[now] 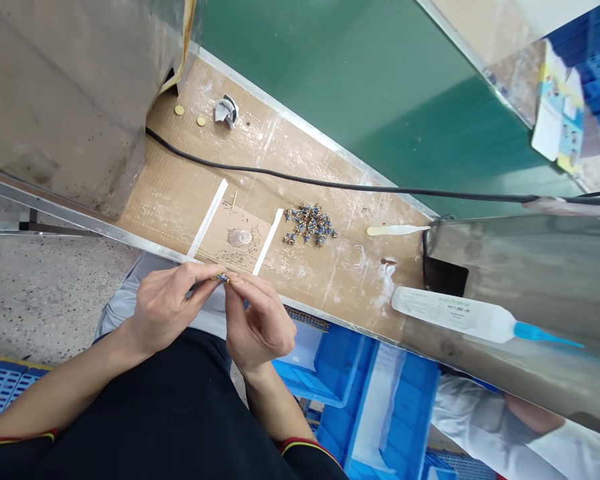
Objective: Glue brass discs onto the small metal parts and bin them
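Observation:
My left hand and my right hand meet at the near edge of the cardboard-covered bench. Both pinch a tiny blue and brass part between thumb and fingertips. Just beyond my fingers lies a small cardboard square framed by two white strips, with a clear round disc on it. A pile of several similar blue and brass parts lies to the right of that.
A white glue bottle with a blue nozzle lies on its side at the right. A black cable crosses the bench. Metal housings stand at left and right. A green belt runs behind. Blue crates sit below.

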`<state>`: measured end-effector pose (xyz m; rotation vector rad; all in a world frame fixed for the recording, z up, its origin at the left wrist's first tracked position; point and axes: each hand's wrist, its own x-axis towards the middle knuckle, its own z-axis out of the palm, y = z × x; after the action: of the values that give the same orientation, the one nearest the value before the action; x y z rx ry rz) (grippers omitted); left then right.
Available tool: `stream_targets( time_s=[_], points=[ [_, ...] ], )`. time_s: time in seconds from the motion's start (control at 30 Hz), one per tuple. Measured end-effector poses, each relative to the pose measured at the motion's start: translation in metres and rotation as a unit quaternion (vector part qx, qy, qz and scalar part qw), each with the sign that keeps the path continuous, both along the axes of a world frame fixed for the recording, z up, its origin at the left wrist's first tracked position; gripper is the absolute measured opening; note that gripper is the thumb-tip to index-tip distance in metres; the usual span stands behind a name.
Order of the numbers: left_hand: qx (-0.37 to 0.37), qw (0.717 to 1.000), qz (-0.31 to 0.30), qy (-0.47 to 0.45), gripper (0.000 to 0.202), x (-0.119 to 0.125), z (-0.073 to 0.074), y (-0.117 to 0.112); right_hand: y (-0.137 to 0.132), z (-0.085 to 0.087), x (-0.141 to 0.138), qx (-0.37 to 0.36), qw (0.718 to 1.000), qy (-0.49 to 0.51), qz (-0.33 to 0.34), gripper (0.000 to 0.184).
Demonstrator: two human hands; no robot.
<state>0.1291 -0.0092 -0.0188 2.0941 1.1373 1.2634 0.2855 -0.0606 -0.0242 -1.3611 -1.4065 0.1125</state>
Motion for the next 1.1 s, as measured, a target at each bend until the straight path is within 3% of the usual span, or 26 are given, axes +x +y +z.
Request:
stream_targets(
  time_s=[0.3,0.53,0.83,0.93,1.1],
  points=[
    [0.067,0.998,-0.01,0.017,0.042,0.001,-0.005,0.002,0.002,-0.001,-0.005,0.009,1.0,-0.009,-0.021,0.042],
    [0.096,0.995,0.005,0.028,0.046,0.003,-0.003,0.004,0.005,-0.003,-0.004,0.032,0.998,-0.039,-0.026,0.043],
    [-0.043,0.999,0.004,-0.011,0.056,0.003,0.006,-0.008,0.007,-0.001,-0.003,0.065,0.996,-0.052,-0.019,0.055],
    [-0.056,0.998,0.012,-0.029,0.051,0.005,0.009,-0.01,0.006,-0.001,-0.002,0.081,0.995,-0.062,-0.009,0.06],
    [-0.088,0.995,0.029,-0.046,0.038,0.009,0.014,-0.011,0.005,0.0,-0.003,0.083,0.993,-0.082,-0.024,0.053]
  ],
)
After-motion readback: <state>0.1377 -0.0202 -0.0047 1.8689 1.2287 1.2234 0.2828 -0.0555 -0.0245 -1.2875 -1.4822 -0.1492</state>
